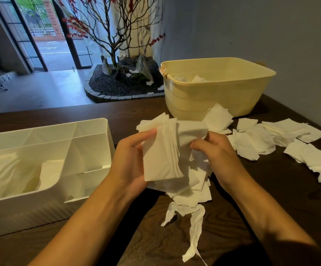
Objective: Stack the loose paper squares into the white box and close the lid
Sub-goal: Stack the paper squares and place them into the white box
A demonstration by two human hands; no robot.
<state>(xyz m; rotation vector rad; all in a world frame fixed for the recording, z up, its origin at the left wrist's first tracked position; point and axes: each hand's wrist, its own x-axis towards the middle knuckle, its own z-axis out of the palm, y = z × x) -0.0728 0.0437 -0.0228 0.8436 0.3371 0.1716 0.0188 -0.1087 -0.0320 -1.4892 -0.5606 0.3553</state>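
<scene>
On the dark wood-grain desk (271, 189), my left hand (129, 160) and right hand (215, 150) both grip a soft stack of paper squares (163, 150). The white box (46, 204), rigid, divided, open, sits at nine o'clock; more loose squares (271, 139) lie at two.

A thick wad of white paper squares (161, 156) stands roughly on edge between the two grips, its layered edges fanned toward the right grip (211, 148), with the top sheets folded over. The left grip (129, 160) cups its flat face. Below both grips more squares sag in a loose heap (190, 189). Right of the right grip, loose squares (271, 139) lie scattered flat and overlapping. Left of the left grip sits the white box (46, 150), open-topped, divided into compartments, paper already inside.
</scene>
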